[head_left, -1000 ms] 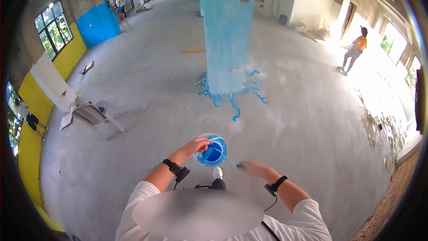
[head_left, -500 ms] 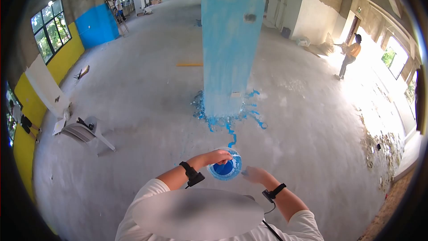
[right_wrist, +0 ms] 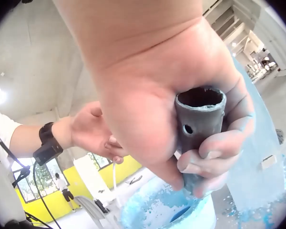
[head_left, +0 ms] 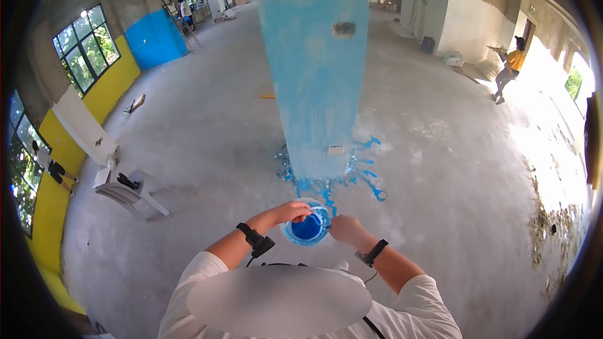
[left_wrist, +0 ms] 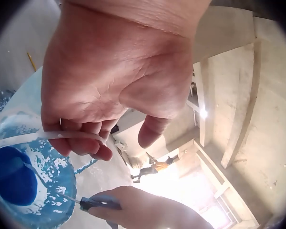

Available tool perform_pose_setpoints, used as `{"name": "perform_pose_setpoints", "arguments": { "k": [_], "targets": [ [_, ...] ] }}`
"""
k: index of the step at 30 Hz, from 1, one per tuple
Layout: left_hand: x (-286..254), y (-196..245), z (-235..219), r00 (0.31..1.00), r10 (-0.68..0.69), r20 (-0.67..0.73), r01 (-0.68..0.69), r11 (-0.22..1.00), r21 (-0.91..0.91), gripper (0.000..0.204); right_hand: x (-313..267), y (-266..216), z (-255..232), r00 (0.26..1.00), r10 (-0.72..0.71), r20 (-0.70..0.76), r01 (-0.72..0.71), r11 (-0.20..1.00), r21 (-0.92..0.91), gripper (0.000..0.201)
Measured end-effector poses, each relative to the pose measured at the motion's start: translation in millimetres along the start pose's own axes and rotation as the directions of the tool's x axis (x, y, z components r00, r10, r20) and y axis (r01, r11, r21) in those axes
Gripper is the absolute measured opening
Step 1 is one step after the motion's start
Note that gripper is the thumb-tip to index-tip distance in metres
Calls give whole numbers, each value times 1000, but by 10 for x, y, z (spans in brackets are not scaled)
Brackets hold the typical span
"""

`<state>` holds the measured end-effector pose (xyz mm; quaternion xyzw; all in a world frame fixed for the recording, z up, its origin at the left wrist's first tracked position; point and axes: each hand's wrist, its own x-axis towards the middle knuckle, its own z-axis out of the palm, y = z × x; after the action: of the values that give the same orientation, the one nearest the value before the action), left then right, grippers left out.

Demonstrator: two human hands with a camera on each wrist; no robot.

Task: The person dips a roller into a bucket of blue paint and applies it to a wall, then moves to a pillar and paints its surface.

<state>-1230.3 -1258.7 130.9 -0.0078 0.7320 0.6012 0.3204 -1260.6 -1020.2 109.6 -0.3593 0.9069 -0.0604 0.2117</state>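
A paint-smeared bucket [head_left: 288, 233] with deep blue paint [head_left: 306, 228] inside is in front of me, near the column's foot. My left hand [head_left: 293, 211] has its fingers hooked round the bucket's white bail handle [left_wrist: 19, 139], thumb apart from it. At the bucket's right rim, my right hand [head_left: 349, 230] grips a paint roller by its grey-blue handle [right_wrist: 198, 131], whose hollow end faces the wrist camera. From the handle, a thin metal rod [left_wrist: 66, 196] slopes down into the bucket. The roller's head is hidden there.
A light blue column [head_left: 317, 75] rises just ahead, with blue splashes [head_left: 377, 193] about its base. To the left stands a chair [head_left: 125, 198] with a dark object on it. One person [head_left: 512, 63] is at far right, another [head_left: 51, 166] by the yellow wall [head_left: 97, 97].
The column and its splashes now appear closer to the bucket. My right hand has drawn in to the bucket's rim with the roller, while the left hand keeps its hold on the bail.
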Motion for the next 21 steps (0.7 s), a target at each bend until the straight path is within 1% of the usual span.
{"name": "perform_pose_setpoints", "arguments": {
  "k": [1,2,4,6,7,8,9,10,11,12,14,16,18,20,21],
  "targets": [
    [99,62,-53,1000,6,0,-6,1000,-20,28,93,142,-50,1000,-9,1,9,1000,4,28],
    [194,107,-102,1000,-4,-5,4,1000,-22,28,197,293,-64,1000,-2,14,1,999,46,31],
    [258,226,-137,994,11,-113,-20,997,-75,23,244,465,-126,999,-5,47,1,995,96,34],
    [343,275,-207,993,-30,-112,21,996,-82,25,247,623,-237,1000,-11,17,8,986,169,34],
    [400,298,-246,993,-54,-106,46,996,-76,30,224,681,-297,999,-12,30,7,984,176,34],
    [456,318,-278,993,-65,-98,57,995,-83,30,194,736,-354,1000,2,5,-3,973,231,34],
    [510,334,-308,991,-67,-112,56,994,-98,30,191,800,-384,1000,22,-19,-16,958,286,33],
    [557,330,-330,990,-72,-124,57,992,-117,30,225,883,-343,1000,30,-3,-28,955,295,33],
    [614,319,-378,992,-45,-116,31,992,-125,30,280,966,-270,999,25,-31,-12,934,357,32],
    [668,329,-427,993,-59,-101,44,989,-140,30,310,1014,-220,998,23,-57,3,910,415,31],
    [729,321,-491,991,-9,-136,-16,983,-182,30,313,1004,-241,998,59,-11,-48,893,448,31],
    [861,354,-623,995,-6,-103,-16,978,-207,29,418,1058,-261,995,98,17,-95,878,470,31],
    [956,338,-749,997,9,-71,-25,973,-228,29,496,1105,-150,994,112,18,-104,837,537,31],
    [1108,304,-909,998,21,-61,-34,972,-234,29,603,1136,-87,991,132,32,-128,838,531,30],
    [1166,315,-988,998,51,-33,-57,978,-199,29,698,1154,-105,990,140,18,-128,837,532,30]
  ]
}}
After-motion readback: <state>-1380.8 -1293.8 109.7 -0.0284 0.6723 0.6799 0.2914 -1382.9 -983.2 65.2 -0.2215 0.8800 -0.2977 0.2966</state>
